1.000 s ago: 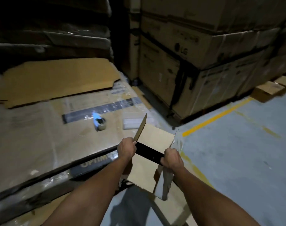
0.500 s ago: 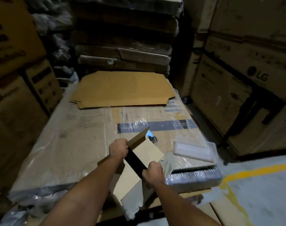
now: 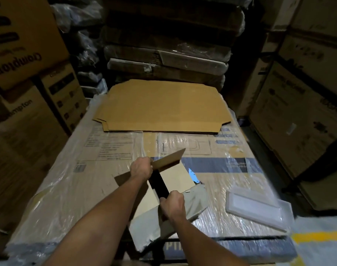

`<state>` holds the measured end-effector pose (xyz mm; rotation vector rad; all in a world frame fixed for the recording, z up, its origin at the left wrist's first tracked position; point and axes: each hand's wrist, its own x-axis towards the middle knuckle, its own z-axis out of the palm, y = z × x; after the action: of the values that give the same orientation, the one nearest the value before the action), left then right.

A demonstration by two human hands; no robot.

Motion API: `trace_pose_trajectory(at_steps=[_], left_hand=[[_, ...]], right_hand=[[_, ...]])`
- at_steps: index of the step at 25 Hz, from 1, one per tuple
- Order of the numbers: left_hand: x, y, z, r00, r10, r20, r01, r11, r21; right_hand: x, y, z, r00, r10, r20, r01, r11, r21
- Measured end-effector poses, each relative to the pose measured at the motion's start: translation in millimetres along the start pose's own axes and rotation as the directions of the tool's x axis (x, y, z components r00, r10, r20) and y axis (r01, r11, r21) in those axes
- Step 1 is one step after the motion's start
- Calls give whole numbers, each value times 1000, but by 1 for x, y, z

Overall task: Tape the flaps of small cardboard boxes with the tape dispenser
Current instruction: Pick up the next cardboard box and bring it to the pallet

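I hold a small open cardboard box [image 3: 175, 179] tilted over the near edge of a large plastic-wrapped carton [image 3: 110, 169]. My left hand [image 3: 141, 168] grips its far-left corner where a brown flap sticks up. My right hand [image 3: 173, 203] grips the near edge beside a pale loose flap. A dark gap runs between my hands. The blue tape dispenser [image 3: 193, 175] lies on the carton just behind the box, mostly hidden by it.
A flat folded cardboard sheet [image 3: 163, 106] lies at the far end of the wrapped carton. A pale flat plastic tray [image 3: 256, 208] rests at the right near corner. Stacked cartons stand on the left, right and behind. A yellow floor line [image 3: 317, 237] shows at lower right.
My view has swung left from the floor aisle to face the wrapped carton. Both hands carried the box over its near edge, and the box now hides most of the dispenser.
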<state>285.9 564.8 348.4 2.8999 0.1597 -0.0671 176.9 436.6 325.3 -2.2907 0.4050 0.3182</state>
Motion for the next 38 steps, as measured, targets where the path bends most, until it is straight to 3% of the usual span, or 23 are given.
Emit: trace_pose_trajectory(at_steps=[5,15,22,32,38], left_hand=[[66,-1,-5,984,178,18,-179,979,94],[162,-20,-19,935,351,44,-354,924,145],[168,-33,-12,939,341,46,-343,923,171],[156,-39,10,943,330,47,-333,924,187],[135,-55,33,934,353,47,-354,935,21]], right_hand=[[44,-52,19,998,49,-42,-46,996,71],[113,-135,41,985,157,-71,-142,973,180],[141,-138,47,999,20,48,-18,999,-46],[171,-119,41,988,-74,137,88,991,-101],[168,-98,55,970,-213,122,242,911,-335]])
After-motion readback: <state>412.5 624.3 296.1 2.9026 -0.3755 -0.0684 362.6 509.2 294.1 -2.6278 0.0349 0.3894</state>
